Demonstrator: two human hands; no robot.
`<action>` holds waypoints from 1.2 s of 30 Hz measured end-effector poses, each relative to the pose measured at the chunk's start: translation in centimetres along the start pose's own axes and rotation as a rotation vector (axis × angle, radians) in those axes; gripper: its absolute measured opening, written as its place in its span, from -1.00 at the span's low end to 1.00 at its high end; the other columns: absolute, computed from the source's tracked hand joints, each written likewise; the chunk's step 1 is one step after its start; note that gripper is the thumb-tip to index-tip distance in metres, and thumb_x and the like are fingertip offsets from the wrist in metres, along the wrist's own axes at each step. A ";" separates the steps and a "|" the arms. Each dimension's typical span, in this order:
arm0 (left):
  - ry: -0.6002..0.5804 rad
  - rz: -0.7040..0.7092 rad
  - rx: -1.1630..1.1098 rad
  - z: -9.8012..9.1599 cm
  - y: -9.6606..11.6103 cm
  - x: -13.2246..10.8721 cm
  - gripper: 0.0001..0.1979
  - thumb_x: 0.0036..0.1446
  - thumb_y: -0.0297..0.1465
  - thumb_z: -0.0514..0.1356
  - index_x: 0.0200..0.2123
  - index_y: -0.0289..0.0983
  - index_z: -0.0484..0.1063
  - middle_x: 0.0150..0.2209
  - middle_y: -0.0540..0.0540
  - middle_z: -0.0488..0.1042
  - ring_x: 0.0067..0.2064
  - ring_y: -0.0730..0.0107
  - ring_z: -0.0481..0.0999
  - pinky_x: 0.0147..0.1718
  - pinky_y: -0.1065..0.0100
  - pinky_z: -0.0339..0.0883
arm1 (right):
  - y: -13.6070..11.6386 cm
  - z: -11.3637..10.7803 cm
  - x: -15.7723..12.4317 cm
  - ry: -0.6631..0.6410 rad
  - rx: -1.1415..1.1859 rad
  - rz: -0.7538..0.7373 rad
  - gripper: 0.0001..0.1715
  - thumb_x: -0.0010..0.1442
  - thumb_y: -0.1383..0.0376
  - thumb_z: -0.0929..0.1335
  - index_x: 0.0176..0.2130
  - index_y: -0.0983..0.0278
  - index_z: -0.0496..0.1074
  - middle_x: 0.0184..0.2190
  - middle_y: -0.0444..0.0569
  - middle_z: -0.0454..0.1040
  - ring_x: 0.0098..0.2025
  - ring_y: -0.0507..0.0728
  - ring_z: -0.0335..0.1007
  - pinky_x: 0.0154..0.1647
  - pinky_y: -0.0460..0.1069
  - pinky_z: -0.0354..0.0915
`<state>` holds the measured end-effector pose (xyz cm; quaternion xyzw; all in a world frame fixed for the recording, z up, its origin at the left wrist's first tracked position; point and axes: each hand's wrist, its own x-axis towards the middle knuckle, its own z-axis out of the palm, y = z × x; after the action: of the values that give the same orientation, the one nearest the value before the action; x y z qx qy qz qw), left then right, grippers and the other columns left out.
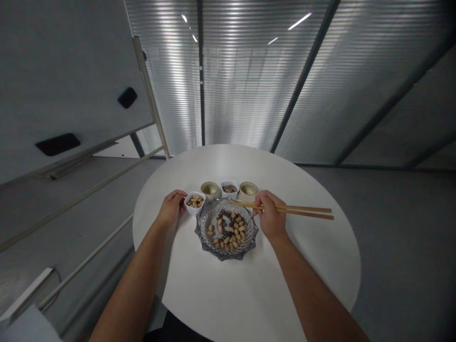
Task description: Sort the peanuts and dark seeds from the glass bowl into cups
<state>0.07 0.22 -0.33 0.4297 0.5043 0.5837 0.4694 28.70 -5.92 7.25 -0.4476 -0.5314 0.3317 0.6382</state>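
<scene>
My right hand [270, 215] is closed around a pair of wooden chopsticks [308, 211]; their thin ends reach over the far right rim of a scalloped glass bowl [210, 246]. Tan pistachio-like nuts [227, 243] and small dark pieces [225, 213] lie inside the glass bowl. At its far left, my left hand [173, 207] grips the side of a small white bowl [192, 209] holding pale nuts [195, 201]. Behind the glass bowl stand an olive-green cup [209, 188], a second white bowl [230, 194] with dark striped seeds, and another olive-green cup [248, 189].
All the dishes stand on a round white table [213, 294]. A whiteboard [74, 66] on a metal frame [89, 190] is at the left. Beyond the table's far edge are glass panels with blinds [242, 95].
</scene>
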 end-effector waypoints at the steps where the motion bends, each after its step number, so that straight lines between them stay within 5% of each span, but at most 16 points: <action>1: -0.002 -0.001 0.000 0.0 0.0 0.0 -0.84 0.00 -0.30 0.24 -0.42 -0.28 0.49 -0.64 0.03 0.36 -0.67 0.50 0.24 -0.69 0.44 0.04 | -0.1 0.0 0.0 -0.024 0.008 0.018 -0.44 0.25 -0.07 0.32 -0.61 0.16 0.22 -0.70 -0.18 0.15 -0.67 0.05 0.10 -0.64 -0.02 0.08; 13: 0.002 -0.011 0.007 0.1 0.2 -0.1 -0.86 -0.01 -0.32 0.23 -0.42 -0.27 0.49 -0.63 0.03 0.37 -0.66 0.51 0.24 -0.69 0.44 0.04 | 1.0 -0.2 -0.3 -0.337 0.094 0.190 -0.33 0.15 -0.25 0.36 -0.60 0.22 0.26 -0.67 -0.18 0.19 -0.68 0.00 0.10 -0.70 -0.06 0.02; 36: -0.011 -0.006 0.007 0.0 0.0 0.0 -0.84 0.01 -0.29 0.24 -0.41 -0.27 0.49 -0.66 0.05 0.32 -0.67 0.49 0.23 -0.69 0.44 0.02 | 1.6 0.5 -0.7 -0.407 0.002 0.212 -0.39 0.24 -0.16 0.33 -0.56 0.22 0.27 -0.68 -0.21 0.22 -0.68 0.00 0.15 -0.67 -0.07 0.07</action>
<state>0.04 0.22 -0.32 0.4330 0.5053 0.5781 0.4722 28.16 -5.82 5.56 -0.4243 -0.5987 0.4808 0.4800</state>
